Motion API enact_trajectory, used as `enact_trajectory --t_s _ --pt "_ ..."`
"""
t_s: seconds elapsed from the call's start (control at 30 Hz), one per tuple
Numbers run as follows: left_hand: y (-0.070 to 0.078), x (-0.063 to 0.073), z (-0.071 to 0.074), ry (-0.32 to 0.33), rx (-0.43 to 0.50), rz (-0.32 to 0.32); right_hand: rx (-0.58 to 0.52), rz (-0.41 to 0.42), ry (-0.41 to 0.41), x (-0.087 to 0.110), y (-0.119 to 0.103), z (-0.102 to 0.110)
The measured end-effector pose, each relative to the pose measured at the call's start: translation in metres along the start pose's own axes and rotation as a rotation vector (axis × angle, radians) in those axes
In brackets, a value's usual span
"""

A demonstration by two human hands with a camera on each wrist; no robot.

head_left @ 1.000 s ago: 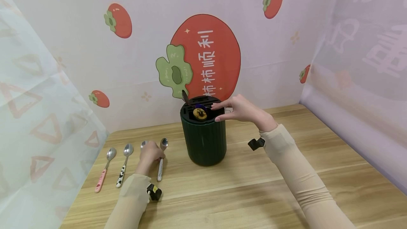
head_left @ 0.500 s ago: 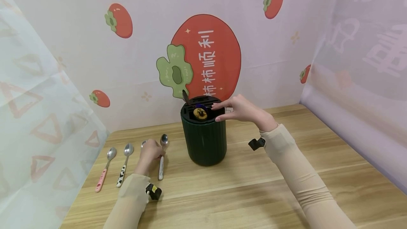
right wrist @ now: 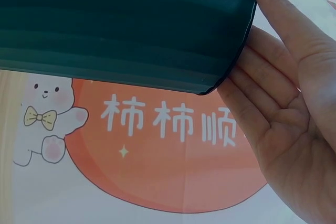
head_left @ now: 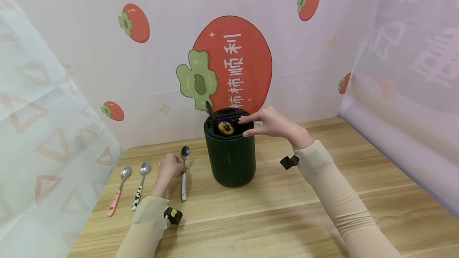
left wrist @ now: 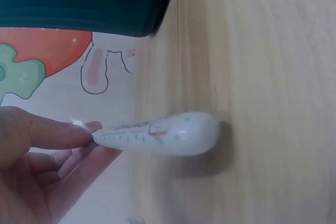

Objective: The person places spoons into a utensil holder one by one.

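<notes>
"Where's the spoon (head_left: 184,186)?"
"Between pinching fingers of the left hand (head_left: 169,168), handle low by the worktop (head_left: 251,222), near the green pot (head_left: 231,162)."
"And the right hand (head_left: 274,122)?"
"Fingers wide at the pot's rim."
"How far along?"
"Partway, I'd judge: some utensils (head_left: 226,128) stand inside; the pink-handled spoon (head_left: 118,191) and cow-print spoon (head_left: 139,190) lie outside."

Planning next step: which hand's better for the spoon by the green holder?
Probably left: the left hand pinches that spoon; the right hand is up at the green holder.
</notes>
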State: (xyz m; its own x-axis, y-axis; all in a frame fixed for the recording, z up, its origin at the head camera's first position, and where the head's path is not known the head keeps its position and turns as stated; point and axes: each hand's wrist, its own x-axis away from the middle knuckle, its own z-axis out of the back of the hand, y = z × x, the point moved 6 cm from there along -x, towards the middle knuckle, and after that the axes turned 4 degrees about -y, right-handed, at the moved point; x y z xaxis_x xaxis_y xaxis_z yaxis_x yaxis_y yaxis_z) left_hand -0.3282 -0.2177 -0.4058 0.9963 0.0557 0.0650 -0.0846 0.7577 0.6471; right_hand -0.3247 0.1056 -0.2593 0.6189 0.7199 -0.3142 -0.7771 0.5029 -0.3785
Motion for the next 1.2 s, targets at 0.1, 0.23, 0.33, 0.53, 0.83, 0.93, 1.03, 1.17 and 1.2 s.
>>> enact_trajectory --t_s 0.1,0.23,0.33,0.53,0.83,0.93,1.03,1.17,1.2 --pt "0.005 0.001 0.002 0.016 -0.01 -0.033 -0.004 0.003 0.004 0.0 0.0 0.0" --pt "0.01 0.003 0.003 0.031 -0.007 -0.052 0.0 0.003 0.004 0.001 0.001 0.0" --pt "0.014 0.003 0.005 0.034 0.005 -0.049 0.003 0.0 0.002 0.001 0.001 0.0" --pt "0.022 0.007 0.009 0.04 0.048 -0.051 0.0 0.004 0.007 0.0 0.002 0.0" --pt "0.037 0.015 0.018 0.077 0.076 -0.102 0.0 0.008 0.011 0.0 0.001 0.0" --pt "0.042 0.017 0.021 0.088 0.078 -0.111 -0.005 0.012 0.013 0.0 0.0 0.001" --pt "0.045 0.019 0.023 0.096 0.091 -0.118 -0.008 0.01 0.014 0.0 0.0 0.001" --pt "0.049 0.021 0.025 0.096 0.12 -0.129 -0.005 0.003 0.011 0.001 0.0 0.001" --pt "0.049 0.021 0.026 0.097 0.122 -0.13 -0.004 0.002 0.011 0.001 0.0 0.001"
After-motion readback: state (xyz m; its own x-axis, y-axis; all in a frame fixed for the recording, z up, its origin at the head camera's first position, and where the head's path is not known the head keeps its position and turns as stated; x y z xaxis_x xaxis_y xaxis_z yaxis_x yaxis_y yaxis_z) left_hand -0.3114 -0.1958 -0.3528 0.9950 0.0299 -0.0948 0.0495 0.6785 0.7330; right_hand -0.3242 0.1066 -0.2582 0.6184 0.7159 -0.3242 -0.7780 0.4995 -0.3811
